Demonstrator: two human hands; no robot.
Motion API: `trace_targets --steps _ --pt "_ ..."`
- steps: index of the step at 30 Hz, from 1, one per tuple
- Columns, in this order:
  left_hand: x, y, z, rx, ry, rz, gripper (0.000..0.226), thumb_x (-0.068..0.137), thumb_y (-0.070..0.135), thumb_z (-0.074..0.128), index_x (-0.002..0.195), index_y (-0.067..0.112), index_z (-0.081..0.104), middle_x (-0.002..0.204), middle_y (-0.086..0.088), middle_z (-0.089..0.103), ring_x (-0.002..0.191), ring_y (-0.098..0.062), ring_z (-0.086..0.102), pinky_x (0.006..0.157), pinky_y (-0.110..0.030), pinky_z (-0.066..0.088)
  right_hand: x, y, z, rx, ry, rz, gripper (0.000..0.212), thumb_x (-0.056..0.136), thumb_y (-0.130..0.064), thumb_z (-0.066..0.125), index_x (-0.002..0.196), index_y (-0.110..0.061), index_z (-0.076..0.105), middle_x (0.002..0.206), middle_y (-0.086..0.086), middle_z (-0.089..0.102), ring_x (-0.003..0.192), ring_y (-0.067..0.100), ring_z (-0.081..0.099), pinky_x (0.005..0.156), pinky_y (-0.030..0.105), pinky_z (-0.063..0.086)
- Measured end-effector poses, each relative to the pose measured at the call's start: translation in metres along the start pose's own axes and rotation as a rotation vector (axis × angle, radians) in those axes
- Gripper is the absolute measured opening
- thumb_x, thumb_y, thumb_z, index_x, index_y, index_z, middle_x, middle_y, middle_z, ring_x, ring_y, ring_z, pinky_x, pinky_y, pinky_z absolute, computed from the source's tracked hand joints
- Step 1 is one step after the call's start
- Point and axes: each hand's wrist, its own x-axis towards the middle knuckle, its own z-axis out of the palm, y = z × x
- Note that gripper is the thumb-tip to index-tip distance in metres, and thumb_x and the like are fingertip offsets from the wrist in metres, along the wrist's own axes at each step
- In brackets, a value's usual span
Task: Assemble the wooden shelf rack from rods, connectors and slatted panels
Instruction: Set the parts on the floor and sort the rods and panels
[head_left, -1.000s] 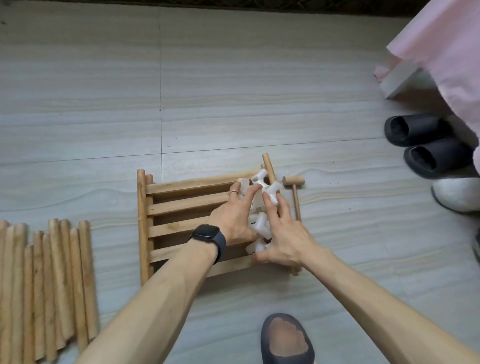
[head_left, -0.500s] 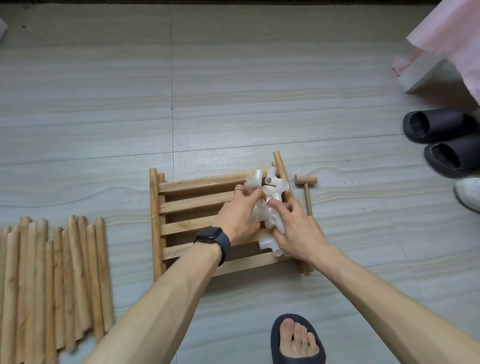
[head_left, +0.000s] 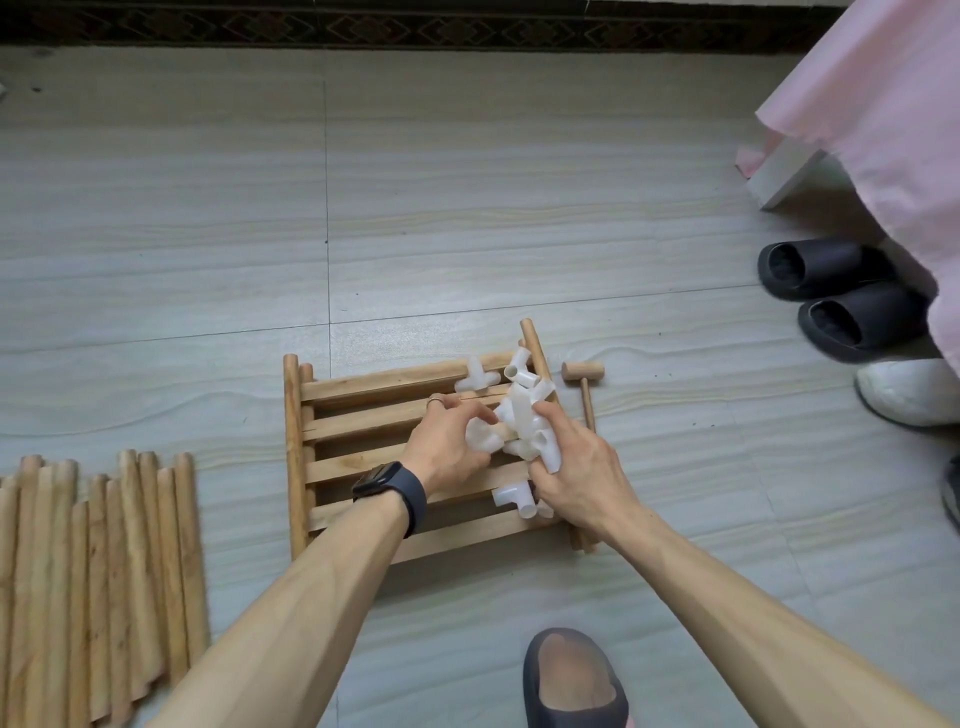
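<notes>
The panel (head_left: 363, 415) lies flat on the floor (head_left: 467, 208), centre of the scene, slats running left to right. The white connectors (head_left: 522, 410) are heaped on its right half. One T-shaped piece sits apart on the far slat, and another lies on a near slat just beside your right hand.

Your left hand (head_left: 447, 447) rests on the middle slats with its fingers curled round one of the connectors at the left edge of the heap. A ring (head_left: 434, 400) shows on one finger and a watch (head_left: 390, 488) on the wrist.

Your right hand (head_left: 582, 467) meets the heap from the right. Its fingers are bent into the pile and grasp one of the connectors, whose tube end sticks out toward you (the thumb itself is hidden).

The rods (head_left: 104, 571) lie side by side on the floor at near left, well apart from the panel, long axes running near to far.

The mallet (head_left: 582, 375) lies on the floor just beside the panel's far right corner, head at the far end.

A foot (head_left: 571, 680) in a dark slipper stands near centre, close to you. At far right, two dark slippers (head_left: 831, 296) and a white shoe (head_left: 909, 392) sit beside a pink cloth (head_left: 883, 130).
</notes>
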Motion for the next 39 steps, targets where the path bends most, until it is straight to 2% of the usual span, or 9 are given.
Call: trace_targets --steps 3,8,13,17,21,26,32,35,39 --pt "-0.011 -0.001 -0.015 -0.044 0.012 -0.020 0.035 0.083 0.028 0.073 0.117 0.032 0.062 0.136 -0.007 0.045 0.135 -0.021 0.038 0.090 -0.025 0.037 -0.003 -0.012 -0.007 0.048 0.035 -0.009 0.059 0.083 -0.026 0.061 0.134 -0.038 0.034 0.100 -0.007 0.058 0.083 0.019 0.054 0.072 0.030 0.039" --pt "-0.057 -0.017 -0.053 -0.131 0.059 -0.035 0.036 0.078 0.035 0.077 0.113 0.036 0.068 0.128 0.005 0.061 0.126 -0.015 0.046 0.101 -0.036 0.045 0.004 -0.060 -0.018 0.098 -0.096 -0.022 0.063 0.082 -0.029 0.060 0.135 -0.043 0.029 0.102 -0.007 0.056 0.090 0.022 0.056 0.073 0.033 0.042" --pt "-0.151 -0.071 -0.106 -0.482 0.301 -0.157 0.035 0.073 0.026 0.086 0.101 0.042 0.073 0.115 0.022 0.063 0.104 0.001 0.061 0.077 -0.008 0.046 0.010 -0.145 -0.017 -0.119 -0.490 -0.173 0.067 0.082 -0.030 0.062 0.141 -0.034 0.029 0.107 -0.001 0.064 0.101 0.025 0.061 0.080 0.040 0.048" --pt "-0.243 -0.129 -0.110 -0.588 0.308 -0.310 0.036 0.075 0.012 0.085 0.104 0.032 0.074 0.117 0.019 0.066 0.115 -0.003 0.059 0.090 -0.015 0.047 -0.009 -0.222 0.019 -0.225 -0.696 -0.342 0.069 0.082 -0.029 0.063 0.143 -0.030 0.033 0.114 0.007 0.067 0.105 0.031 0.062 0.080 0.033 0.047" --pt "-0.328 -0.190 -0.077 -0.930 0.580 -0.564 0.046 0.065 0.007 0.086 0.108 0.019 0.076 0.114 0.001 0.069 0.088 -0.014 0.069 0.072 -0.032 0.056 -0.042 -0.269 0.081 -0.264 -0.815 -0.488 0.067 0.083 -0.029 0.065 0.142 -0.026 0.032 0.117 0.012 0.067 0.102 0.032 0.064 0.079 0.034 0.049" --pt "-0.403 -0.241 -0.023 -1.185 0.719 -0.859 0.039 0.078 -0.016 0.069 0.107 0.011 0.073 0.102 -0.002 0.064 0.081 -0.011 0.064 0.083 -0.038 0.057 -0.100 -0.293 0.159 -0.166 -0.942 -0.459 0.064 0.086 -0.029 0.063 0.141 -0.026 0.031 0.114 0.012 0.066 0.095 0.030 0.062 0.078 0.040 0.051" --pt "-0.423 -0.265 0.006 -1.212 0.751 -0.922 0.042 0.078 -0.016 0.065 0.099 0.018 0.074 0.102 -0.005 0.065 0.088 -0.018 0.068 0.079 -0.035 0.060 -0.168 -0.284 0.229 -0.115 -1.108 -0.275 0.057 0.087 -0.027 0.058 0.140 -0.025 0.036 0.096 0.004 0.062 0.082 0.025 0.059 0.068 0.029 0.039" --pt "-0.417 -0.265 0.011 -1.058 0.743 -0.903 0.045 0.075 -0.010 0.067 0.104 0.023 0.074 0.118 -0.006 0.064 0.103 -0.023 0.067 0.087 -0.036 0.058 -0.176 -0.289 0.240 -0.141 -1.042 -0.327 0.051 0.091 -0.027 0.055 0.140 -0.026 0.040 0.124 0.008 0.062 0.107 0.030 0.061 0.077 0.033 0.044" --pt "-0.414 -0.260 0.020 -0.769 0.665 -0.894 0.059 0.077 0.005 0.071 0.120 0.043 0.059 0.124 0.011 0.040 0.100 -0.002 0.056 0.066 -0.013 0.052 -0.181 -0.295 0.247 -0.307 -1.120 -0.540 0.075 0.093 -0.020 0.054 0.158 -0.034 0.018 0.160 0.007 0.022 0.121 0.036 0.056 0.092 0.039 0.050"
